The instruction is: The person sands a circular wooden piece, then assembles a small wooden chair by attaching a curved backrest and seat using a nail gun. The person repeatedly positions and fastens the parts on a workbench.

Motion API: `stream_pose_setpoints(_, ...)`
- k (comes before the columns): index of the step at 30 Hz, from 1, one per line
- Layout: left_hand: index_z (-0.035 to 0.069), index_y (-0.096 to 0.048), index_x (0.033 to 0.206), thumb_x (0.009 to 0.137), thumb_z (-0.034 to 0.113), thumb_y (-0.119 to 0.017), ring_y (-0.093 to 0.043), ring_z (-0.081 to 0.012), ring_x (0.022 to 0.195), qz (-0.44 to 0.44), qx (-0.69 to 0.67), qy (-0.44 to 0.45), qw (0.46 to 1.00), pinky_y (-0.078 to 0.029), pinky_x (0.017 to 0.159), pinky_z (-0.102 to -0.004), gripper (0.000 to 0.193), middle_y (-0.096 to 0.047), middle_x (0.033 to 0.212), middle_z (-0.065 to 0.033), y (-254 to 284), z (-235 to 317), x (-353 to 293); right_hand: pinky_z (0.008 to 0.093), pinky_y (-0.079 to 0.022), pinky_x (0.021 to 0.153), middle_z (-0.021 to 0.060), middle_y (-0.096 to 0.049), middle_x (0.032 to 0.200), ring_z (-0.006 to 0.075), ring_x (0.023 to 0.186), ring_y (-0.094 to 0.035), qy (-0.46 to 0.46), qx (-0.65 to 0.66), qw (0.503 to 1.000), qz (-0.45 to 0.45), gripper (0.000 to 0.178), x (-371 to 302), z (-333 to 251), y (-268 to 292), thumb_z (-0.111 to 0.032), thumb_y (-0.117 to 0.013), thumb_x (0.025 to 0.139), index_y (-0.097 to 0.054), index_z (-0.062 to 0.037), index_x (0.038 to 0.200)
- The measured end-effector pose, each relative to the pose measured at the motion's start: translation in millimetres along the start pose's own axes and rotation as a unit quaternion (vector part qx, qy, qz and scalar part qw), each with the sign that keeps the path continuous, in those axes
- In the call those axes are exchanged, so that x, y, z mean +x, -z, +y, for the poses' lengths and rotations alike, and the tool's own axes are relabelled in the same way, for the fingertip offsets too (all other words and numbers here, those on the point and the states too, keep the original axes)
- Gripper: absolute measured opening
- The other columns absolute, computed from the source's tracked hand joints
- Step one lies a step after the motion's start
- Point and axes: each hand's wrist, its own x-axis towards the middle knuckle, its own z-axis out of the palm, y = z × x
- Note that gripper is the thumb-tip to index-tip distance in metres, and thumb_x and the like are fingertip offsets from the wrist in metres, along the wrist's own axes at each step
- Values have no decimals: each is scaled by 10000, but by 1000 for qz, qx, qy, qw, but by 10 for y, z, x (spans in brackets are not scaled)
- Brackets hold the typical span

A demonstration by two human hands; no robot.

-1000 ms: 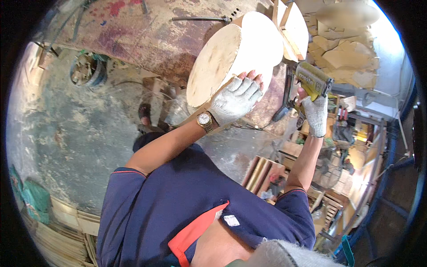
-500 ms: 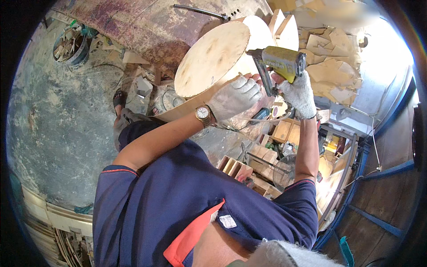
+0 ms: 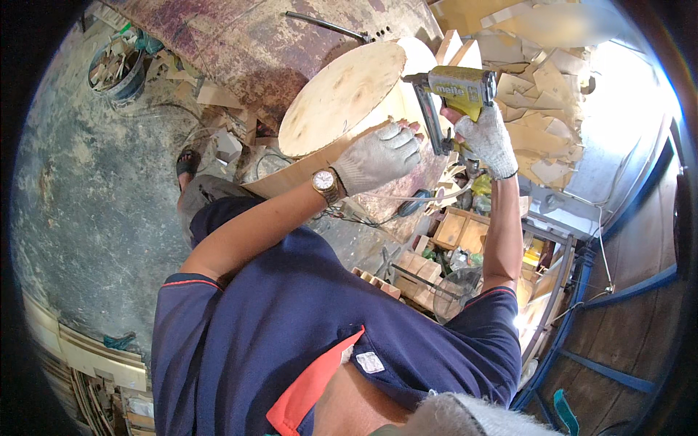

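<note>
A round wooden drum, with a flat plywood disc as its near face and a thin bent veneer wall, sits far and centre, leaning against a rusty, paint-flaked metal surface. The left hand, in a white knit glove, lies flat with its fingers spread on the lower right rim of the drum, pressing on the veneer wall; it grips nothing. A gold wristwatch sits on that wrist. The right hand, also gloved, is closed around the grip of a yellow pneumatic nail gun, whose dark magazine points down beside the drum's right edge, just beside the left hand's fingertips.

To the right, a heap of pale wood offcuts crowds close behind the nail gun, leaving little room on that side. Below the hands, wooden boxes and blocks and a tangle of cables fill the space. To the left, the concrete floor is open, with scattered scraps and a bucket of wood scraps at the far left. A sandalled foot rests near the drum's left lower side.
</note>
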Motion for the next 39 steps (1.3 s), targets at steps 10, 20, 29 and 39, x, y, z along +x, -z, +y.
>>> stream_pose_setpoints(10,171,-650,962,828,236,-684,-680,-201,1061,-5,-98,-28,995,-545,961,-393,153,-685,1098,-21,-69,-104,14,382,-571,915,131,-766,1152,202,1034,-709,26,32,999,-11,433,-61,48,-76,-128,-817,912,-658,11,1290)
stream_pose_setpoints(20,175,-681,771,783,384,-775,-704,-259,788,35,-238,-39,970,-557,790,-441,229,-686,788,-42,-57,-206,71,372,-576,903,132,-771,1149,196,1033,-713,53,-17,998,-4,397,-211,-15,-195,-85,-802,912,-669,9,1274)
stream_pose_setpoints(29,178,-657,721,849,419,-736,-694,-286,659,-56,-199,-27,978,-562,681,-425,284,-669,678,-57,47,-197,55,373,-585,867,156,-790,1105,201,996,-743,126,-126,984,18,411,-354,-109,-293,-133,-828,900,-683,13,1255)
stream_pose_setpoints(39,171,-749,992,819,355,-721,-727,-250,942,-64,-192,-24,979,-570,857,-410,255,-734,1027,-37,57,-236,76,313,-563,650,105,-776,1040,127,722,-655,20,25,999,23,402,-549,356,95,-80,-766,913,-653,-1,1290)
